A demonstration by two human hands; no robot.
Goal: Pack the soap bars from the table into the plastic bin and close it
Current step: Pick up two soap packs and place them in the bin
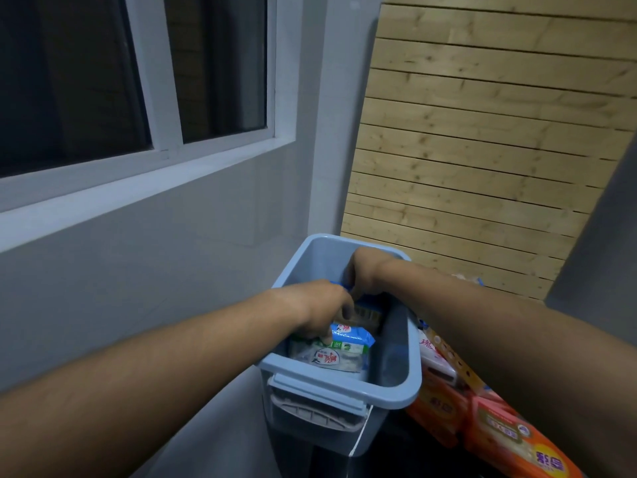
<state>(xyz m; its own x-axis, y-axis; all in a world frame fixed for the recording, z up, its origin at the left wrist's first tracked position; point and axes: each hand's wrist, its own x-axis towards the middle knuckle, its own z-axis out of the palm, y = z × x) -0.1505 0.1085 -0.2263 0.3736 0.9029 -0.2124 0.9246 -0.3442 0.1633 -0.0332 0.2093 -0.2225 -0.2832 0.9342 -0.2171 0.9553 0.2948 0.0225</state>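
Observation:
A light-blue plastic bin (410, 370) stands open, with a grey latch handle (310, 414) on its near end. Inside lie wrapped soap bars, a white-and-green one (332, 357) nearest and a blue-and-white one (353, 334) behind it. My left hand (319, 310) reaches into the bin with its fingers closed on the wrapped soap bars. At the far side of the bin, my right hand (365, 272) grips a blue-edged soap pack (339, 285). More soap packs in orange wrappers (510, 432) and a white-pink pack (432, 355) lie on the table to the right.
A grey wall with a white-framed window (165, 132) lies to the left, close to the bin. Wooden slat panelling (482, 150) fills the back right. A grey panel (603, 253) rises at the far right. The dark table surface (413, 457) shows below the bin.

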